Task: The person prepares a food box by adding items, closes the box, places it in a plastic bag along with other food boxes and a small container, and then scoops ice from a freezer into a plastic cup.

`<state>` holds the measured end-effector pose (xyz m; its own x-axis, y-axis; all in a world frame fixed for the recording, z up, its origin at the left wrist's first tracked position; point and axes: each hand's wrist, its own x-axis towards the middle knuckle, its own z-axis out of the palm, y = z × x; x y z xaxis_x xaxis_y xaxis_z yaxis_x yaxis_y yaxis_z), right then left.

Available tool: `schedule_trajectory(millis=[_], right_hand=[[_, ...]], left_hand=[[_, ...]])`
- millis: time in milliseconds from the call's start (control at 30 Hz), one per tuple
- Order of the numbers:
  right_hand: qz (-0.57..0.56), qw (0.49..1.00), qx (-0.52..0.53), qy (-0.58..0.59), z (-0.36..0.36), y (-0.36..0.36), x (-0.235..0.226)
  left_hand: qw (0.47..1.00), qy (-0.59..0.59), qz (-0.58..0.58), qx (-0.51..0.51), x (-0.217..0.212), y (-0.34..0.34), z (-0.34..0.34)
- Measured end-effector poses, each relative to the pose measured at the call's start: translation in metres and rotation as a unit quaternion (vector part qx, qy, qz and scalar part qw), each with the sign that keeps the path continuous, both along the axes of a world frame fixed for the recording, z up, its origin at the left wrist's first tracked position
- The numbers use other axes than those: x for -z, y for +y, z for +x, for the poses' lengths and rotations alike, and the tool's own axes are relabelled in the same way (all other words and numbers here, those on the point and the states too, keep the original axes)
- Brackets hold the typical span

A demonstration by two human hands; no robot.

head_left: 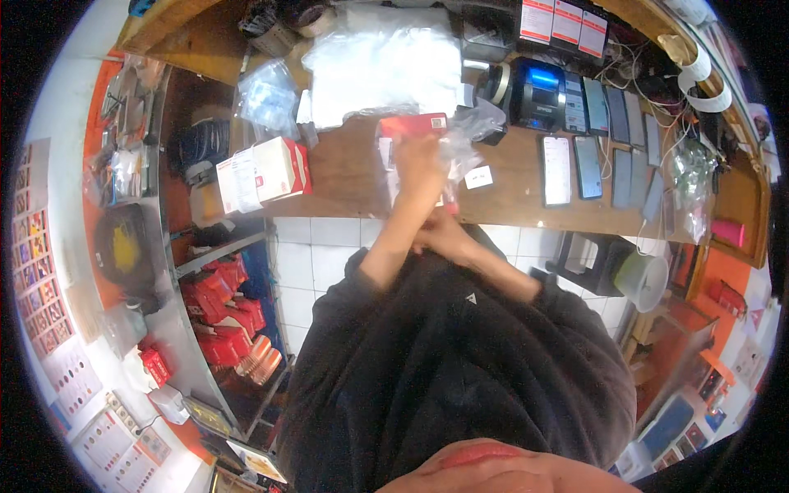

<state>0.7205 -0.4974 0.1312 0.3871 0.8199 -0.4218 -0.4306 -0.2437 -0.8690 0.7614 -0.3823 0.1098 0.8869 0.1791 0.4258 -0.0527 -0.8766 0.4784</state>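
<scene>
Dark cloth of my top (468,353) occupies the foreground, its sleeves pushed back from both forearms. Beyond it, at the near edge of the wooden tabletop (341,177), is the red-and-white package (413,126); its long axis runs roughly straight away from me, the red end with a small square code pointing toward the back. My left hand (422,168) is over the middle of the package, so the red end shows beyond my knuckles and a pale strip to the left. Its fingers look bent, but blur conceals how far they open and whether they grip. My right hand (440,234) is at the package's near end, by the tabletop edge; its fingers are partly hidden, and I cannot tell what they hold. Clear, wrinkled plastic film (464,154) spreads to the right of the package, beside a flat white card (477,177). Left, well apart, is a red-and-white box (263,175) with angular sides; behind, a glossy pile of transparent plastic (382,66).
</scene>
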Motion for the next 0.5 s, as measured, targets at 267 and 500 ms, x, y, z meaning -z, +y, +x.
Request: schedule_trajectory(millis=[267,500], right_hand=[[0.340,0.751,0.157,0.543,0.032,0.047,0.058],[0.221,0.784,0.368,0.448,0.007,0.047,0.040]], left_hand=[[0.819,0.106,-0.543,-0.154,-0.022,-0.006,-0.045],[0.691,0.066,-0.681,-0.232,-0.020,-0.008,-0.050]])
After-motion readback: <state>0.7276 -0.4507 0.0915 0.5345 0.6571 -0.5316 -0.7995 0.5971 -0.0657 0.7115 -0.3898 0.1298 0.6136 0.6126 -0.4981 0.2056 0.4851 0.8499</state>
